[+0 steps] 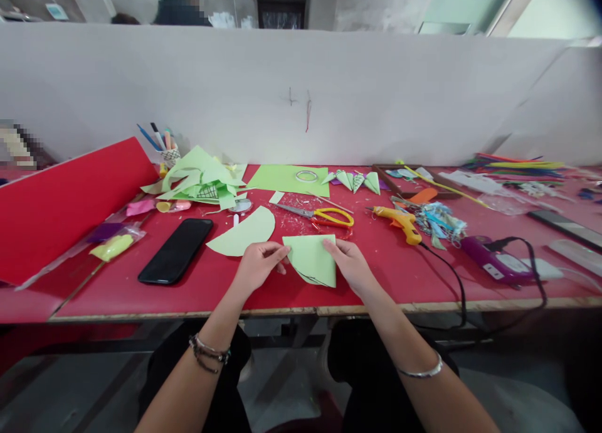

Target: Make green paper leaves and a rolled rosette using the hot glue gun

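A folded piece of light green paper, shaped like a quarter circle with dark lines along its curved lower edge, is held between both hands above the red table. My left hand pinches its left corner between thumb and finger. On the upper right corner, my right hand has its thumb on top and its other fingers partly hidden. Left of the folded piece lies a green half circle. Scissors with yellow and orange handles rest just behind the paper, among small scraps.
A black phone lies at left, near a red board. Green offcuts pile up behind it. Small green cones stand at the back. At right are a yellow glue gun, its cord and a purple device.
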A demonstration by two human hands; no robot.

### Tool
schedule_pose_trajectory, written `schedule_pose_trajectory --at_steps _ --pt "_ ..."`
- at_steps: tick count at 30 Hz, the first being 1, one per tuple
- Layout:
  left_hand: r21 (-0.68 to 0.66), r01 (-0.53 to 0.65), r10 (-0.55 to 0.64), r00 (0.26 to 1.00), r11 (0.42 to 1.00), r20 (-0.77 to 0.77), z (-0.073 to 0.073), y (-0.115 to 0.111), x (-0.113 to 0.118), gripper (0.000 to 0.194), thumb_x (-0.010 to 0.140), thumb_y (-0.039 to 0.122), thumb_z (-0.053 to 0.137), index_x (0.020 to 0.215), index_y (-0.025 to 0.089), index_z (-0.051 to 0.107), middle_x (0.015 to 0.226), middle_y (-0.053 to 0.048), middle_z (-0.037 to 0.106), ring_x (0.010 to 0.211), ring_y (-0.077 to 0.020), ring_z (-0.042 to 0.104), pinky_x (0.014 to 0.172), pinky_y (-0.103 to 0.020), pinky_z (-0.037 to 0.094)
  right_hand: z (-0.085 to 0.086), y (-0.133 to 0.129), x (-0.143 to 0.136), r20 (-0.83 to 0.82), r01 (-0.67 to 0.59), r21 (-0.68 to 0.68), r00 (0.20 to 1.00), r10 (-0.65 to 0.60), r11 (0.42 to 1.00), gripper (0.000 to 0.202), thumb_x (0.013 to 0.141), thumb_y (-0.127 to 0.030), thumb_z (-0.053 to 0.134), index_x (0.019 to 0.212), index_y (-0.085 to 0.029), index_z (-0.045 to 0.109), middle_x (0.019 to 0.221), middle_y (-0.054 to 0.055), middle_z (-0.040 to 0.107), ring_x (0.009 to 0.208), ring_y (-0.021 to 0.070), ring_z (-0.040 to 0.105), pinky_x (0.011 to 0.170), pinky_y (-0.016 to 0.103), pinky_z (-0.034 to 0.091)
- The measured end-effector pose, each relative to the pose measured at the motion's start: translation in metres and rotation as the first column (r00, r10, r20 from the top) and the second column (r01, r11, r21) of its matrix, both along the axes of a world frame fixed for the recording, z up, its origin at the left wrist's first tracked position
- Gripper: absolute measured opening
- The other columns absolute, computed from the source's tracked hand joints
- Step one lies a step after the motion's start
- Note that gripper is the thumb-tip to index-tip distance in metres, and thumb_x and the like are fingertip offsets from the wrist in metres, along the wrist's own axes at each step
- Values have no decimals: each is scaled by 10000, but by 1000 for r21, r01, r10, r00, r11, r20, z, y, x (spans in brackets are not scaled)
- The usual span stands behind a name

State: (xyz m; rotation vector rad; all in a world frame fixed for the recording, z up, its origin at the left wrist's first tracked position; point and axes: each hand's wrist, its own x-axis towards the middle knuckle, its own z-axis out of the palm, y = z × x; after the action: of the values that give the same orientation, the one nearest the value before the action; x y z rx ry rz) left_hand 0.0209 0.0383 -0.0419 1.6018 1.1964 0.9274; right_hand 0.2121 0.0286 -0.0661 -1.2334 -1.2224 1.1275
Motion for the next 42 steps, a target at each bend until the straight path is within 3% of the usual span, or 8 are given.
schedule_pose_trajectory --at_steps 6,12,20,26,31,36,42 --pt "-38 -6 8 999 999 33 2 0 -6 253 704 399 577 616 164 606 462 12 602 463 -130 577 533 -206 419 -1 -1 -1 38 -27 -8 999 27 1000 367 676 -502 558 604 -145 597 579 -8 568 539 118 480 520 227 364" --pt "-7 5 -5 1000 1000 -6 6 -3 -7 259 705 396 574 600 162 611 455 13 603 468 -129 578 538 -204 420 -2 -1 -1 72 41 85 996 -47 996 432 730 -552 464 557 -159 508 530 -28 483 522 100 414 506 212 324" --pt "34 -38 38 999 999 -16 9 -3 -4 253 719 376 560 613 150 603 437 29 572 440 -110 553 530 -193 411 3 -4 -3 76 49 83 996 -55 995 464 724 -589 441 627 -152 561 616 5 566 625 142 501 583 231 389" --pt "36 -66 66 998 997 -9 7 -1 -9 253 721 382 558 649 145 609 427 33 564 437 -105 540 526 -190 400 0 -4 -4 100 -140 -1 985 140 990 480 750 -572 423 746 -134 620 697 33 631 683 178 561 641 267 426" --pt "31 -70 71 997 997 -14 7 1 -11 259 719 385 562 636 142 601 417 32 561 437 -106 541 528 -189 397 -1 -2 -2 147 -148 27 979 143 989 496 752 -582 409 686 -125 591 646 33 605 621 178 550 608 285 425" --pt "48 -89 89 996 995 -11 7 2 -14 270 723 394 564 611 149 575 422 42 554 418 -87 521 503 -177 372 3 -8 -4 155 -281 -42 946 284 959 485 766 -572 396 645 -136 568 638 28 581 652 169 539 630 275 421" --pt "52 -109 109 994 993 -13 7 3 -17 273 722 395 567 604 149 582 416 43 541 415 -87 514 519 -187 385 1 -7 -4 277 -315 -9 911 305 949 507 786 -573 347 529 -152 462 492 -17 457 491 98 419 488 226 339"
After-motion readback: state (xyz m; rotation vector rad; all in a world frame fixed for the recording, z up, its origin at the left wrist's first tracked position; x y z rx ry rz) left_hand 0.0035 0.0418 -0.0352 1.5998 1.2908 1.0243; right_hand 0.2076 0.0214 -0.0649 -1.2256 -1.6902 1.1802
